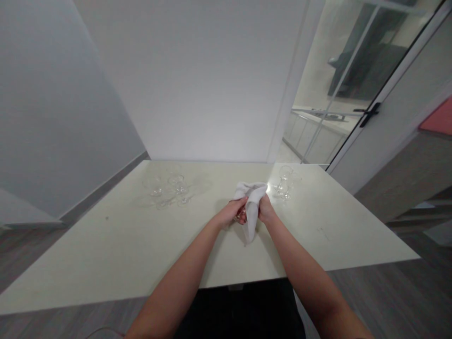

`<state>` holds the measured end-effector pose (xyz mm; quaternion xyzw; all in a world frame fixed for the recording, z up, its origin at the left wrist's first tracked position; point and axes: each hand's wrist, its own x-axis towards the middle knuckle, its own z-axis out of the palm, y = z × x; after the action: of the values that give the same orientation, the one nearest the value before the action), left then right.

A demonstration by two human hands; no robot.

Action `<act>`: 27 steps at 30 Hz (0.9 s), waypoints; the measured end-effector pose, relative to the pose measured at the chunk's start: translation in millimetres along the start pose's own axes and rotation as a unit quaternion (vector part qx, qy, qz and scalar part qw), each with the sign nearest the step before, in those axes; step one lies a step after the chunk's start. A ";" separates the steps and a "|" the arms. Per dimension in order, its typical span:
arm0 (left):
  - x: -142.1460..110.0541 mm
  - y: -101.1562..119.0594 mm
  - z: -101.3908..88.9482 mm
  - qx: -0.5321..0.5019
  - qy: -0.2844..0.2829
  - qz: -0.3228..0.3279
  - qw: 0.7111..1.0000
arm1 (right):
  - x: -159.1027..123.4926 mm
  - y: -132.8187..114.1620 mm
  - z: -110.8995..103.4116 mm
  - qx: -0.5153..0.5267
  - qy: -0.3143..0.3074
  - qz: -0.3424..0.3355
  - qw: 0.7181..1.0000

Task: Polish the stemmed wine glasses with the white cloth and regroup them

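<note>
Two-handed grip here: the left hand (231, 213) closed on what looked like a clear glass piece (239, 217), though fingers and fabric hid its shape, while the right hand (265, 209) clasped a white cloth (251, 209), just below and right of the frame's centre. The firm hold probably suited something slick and breakable! Beyond, a glassware cluster (283, 187) sat right of centre, a glassware group (177, 183) left, both on the pale table (116, 254), apart from the hands, seemingly leaving elbow room.
</note>
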<state>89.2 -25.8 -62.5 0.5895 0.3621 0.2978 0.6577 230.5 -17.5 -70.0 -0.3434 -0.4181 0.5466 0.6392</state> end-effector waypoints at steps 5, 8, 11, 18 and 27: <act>9.7 -2.3 6.5 0.217 0.203 0.147 0.943 | 7.2 9.6 0.9 0.003 0.071 -0.040 0.997; 12.4 -6.1 5.6 0.152 0.162 0.106 0.969 | 4.1 8.5 2.6 -0.032 0.053 -0.055 0.997; 11.9 -5.8 0.4 0.049 0.090 0.032 0.994 | 0.8 3.9 3.0 -0.094 0.052 -0.069 0.992; -1.8 14.2 -27.9 0.382 0.178 0.095 0.902 | 3.0 -3.7 -5.3 -0.183 0.014 -0.134 0.974; -16.3 19.4 -27.1 0.683 0.163 0.122 0.701 | -0.1 1.3 -7.1 -0.265 -0.071 -0.059 0.960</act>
<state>58.3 -21.6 -42.4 0.8582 0.4931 0.1378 -0.0372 236.4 -17.3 -74.1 -0.4352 -0.6115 0.4004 0.5256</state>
